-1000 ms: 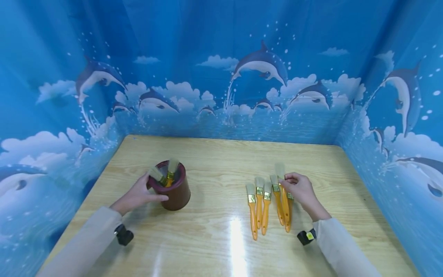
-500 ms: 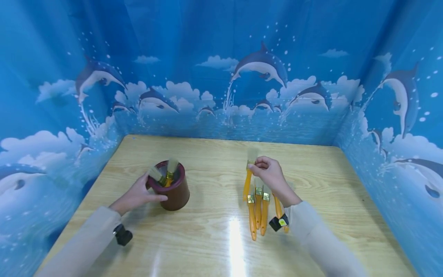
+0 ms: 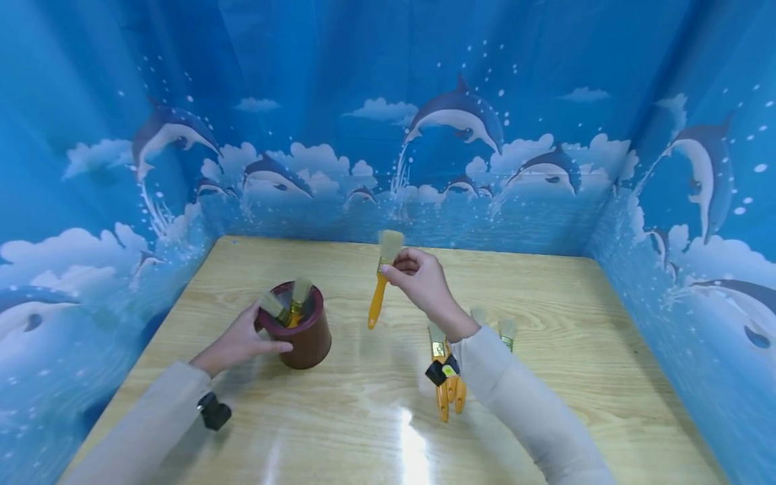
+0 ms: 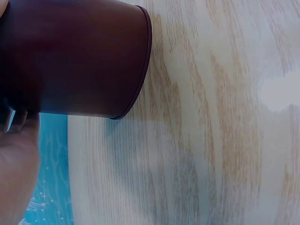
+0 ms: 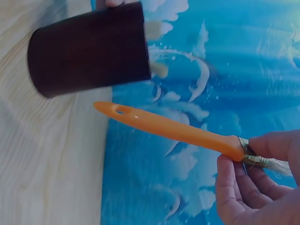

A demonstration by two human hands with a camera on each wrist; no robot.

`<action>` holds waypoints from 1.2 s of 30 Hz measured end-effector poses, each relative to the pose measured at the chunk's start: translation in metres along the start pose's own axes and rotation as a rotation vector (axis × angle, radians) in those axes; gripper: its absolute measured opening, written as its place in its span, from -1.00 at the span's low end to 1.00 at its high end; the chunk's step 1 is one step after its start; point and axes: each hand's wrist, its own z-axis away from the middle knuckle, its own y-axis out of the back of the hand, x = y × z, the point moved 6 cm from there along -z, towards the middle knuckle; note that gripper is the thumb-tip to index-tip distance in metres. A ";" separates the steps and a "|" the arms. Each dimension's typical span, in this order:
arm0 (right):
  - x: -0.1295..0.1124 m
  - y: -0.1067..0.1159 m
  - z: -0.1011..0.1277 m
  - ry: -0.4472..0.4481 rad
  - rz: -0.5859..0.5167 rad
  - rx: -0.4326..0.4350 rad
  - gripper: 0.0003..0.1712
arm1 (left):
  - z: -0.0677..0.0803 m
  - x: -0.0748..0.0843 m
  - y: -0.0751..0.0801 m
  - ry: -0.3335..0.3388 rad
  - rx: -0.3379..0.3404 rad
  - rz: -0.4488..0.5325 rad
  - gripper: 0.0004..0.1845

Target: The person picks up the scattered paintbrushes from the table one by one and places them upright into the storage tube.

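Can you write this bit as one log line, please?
left hand: holds brown cup | right hand: pinches raised paintbrush, bristles up | in cup: two paintbrushes visible | on table: more paintbrushes

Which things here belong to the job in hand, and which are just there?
Likely the job's:
brush in the right hand
cup gripped by the left hand
two brushes in the cup
loose brushes on the table

Likely background:
dolphin curtain
black wrist devices

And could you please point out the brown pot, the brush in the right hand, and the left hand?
Brown pot (image 3: 310, 342), head view: outer side wall.
Held brush (image 5: 187, 134), right wrist view: on the orange handle.
Left hand (image 3: 241, 340), head view: middle of the hand.
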 end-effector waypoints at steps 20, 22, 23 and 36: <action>-0.051 -0.065 -0.009 0.252 -0.042 0.032 -0.72 | 0.000 0.001 0.000 0.030 -0.001 0.003 0.16; -0.050 -0.071 -0.010 0.264 -0.026 0.023 -0.73 | 0.000 0.001 0.000 0.027 -0.002 0.004 0.15; -0.049 -0.074 -0.010 0.268 -0.020 0.017 -0.73 | 0.000 0.001 -0.001 0.026 -0.003 0.005 0.15; -0.040 -0.098 -0.011 0.312 0.085 -0.018 -0.78 | 0.002 0.000 -0.001 0.038 0.003 0.009 0.13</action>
